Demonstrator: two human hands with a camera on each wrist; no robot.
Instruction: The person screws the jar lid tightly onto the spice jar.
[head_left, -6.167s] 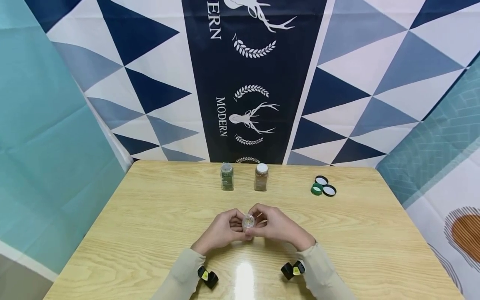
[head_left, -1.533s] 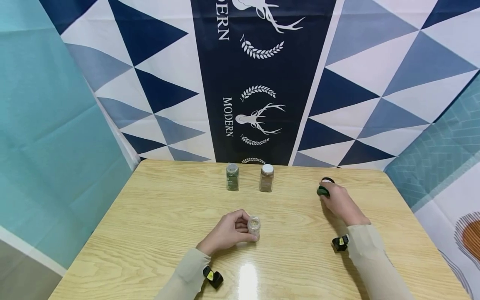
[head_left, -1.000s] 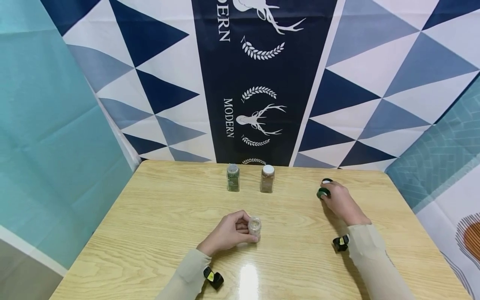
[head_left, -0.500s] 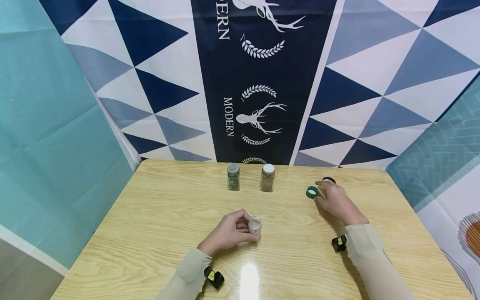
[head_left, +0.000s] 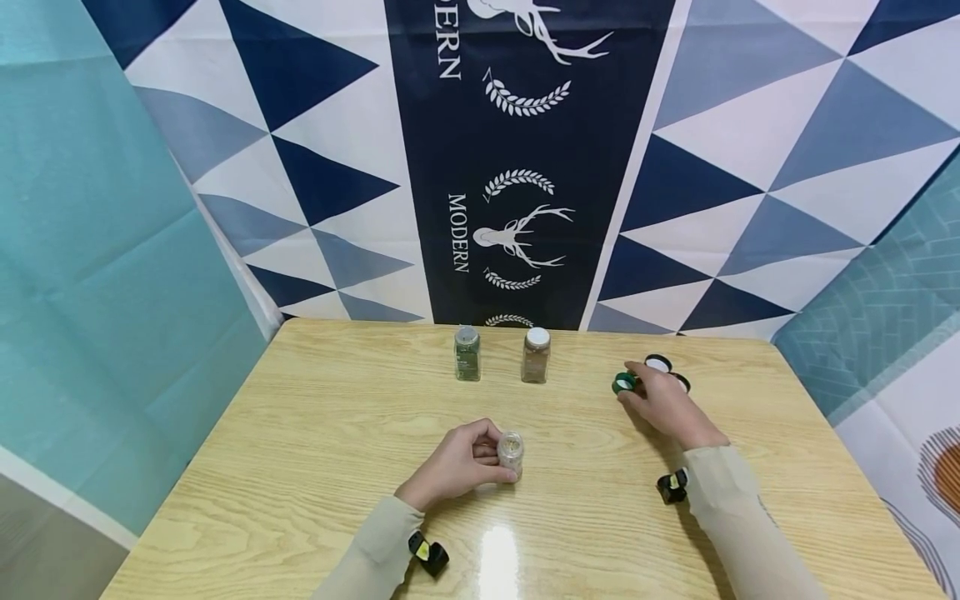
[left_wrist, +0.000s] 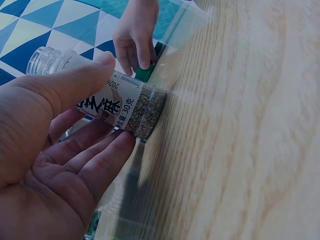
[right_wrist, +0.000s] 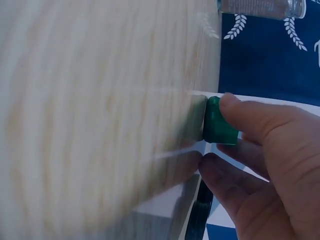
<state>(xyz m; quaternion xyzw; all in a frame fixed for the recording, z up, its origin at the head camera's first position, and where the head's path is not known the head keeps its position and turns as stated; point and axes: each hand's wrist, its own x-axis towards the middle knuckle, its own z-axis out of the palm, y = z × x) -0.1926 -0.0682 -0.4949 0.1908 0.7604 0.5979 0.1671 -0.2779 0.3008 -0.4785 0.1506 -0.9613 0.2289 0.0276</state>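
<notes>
My left hand (head_left: 453,467) grips a small clear jar of sesame seeds (left_wrist: 147,110), upright near the middle of the table and without a cap. Its thumb lies over the printed label in the left wrist view. Farther right, my right hand (head_left: 667,408) has thumb and fingers curled about a green cap (right_wrist: 219,125) that sits on the table. In the right wrist view the thumb tip touches the cap's edge and a finger passes behind it. Two black-rimmed caps (head_left: 657,362) lie just beyond this hand, one partly hidden by it.
Toward the back edge stand a jar of green flakes (head_left: 467,357) and a brown-filled jar with a white top (head_left: 536,358). The wooden table (head_left: 330,433) ends at a patterned cloth backdrop (head_left: 517,167).
Earlier both hands were at the sesame jar. Since then my right hand went to the caps, and the green cap was shifted left, apart from the black ones. The left hand keeps its hold.
</notes>
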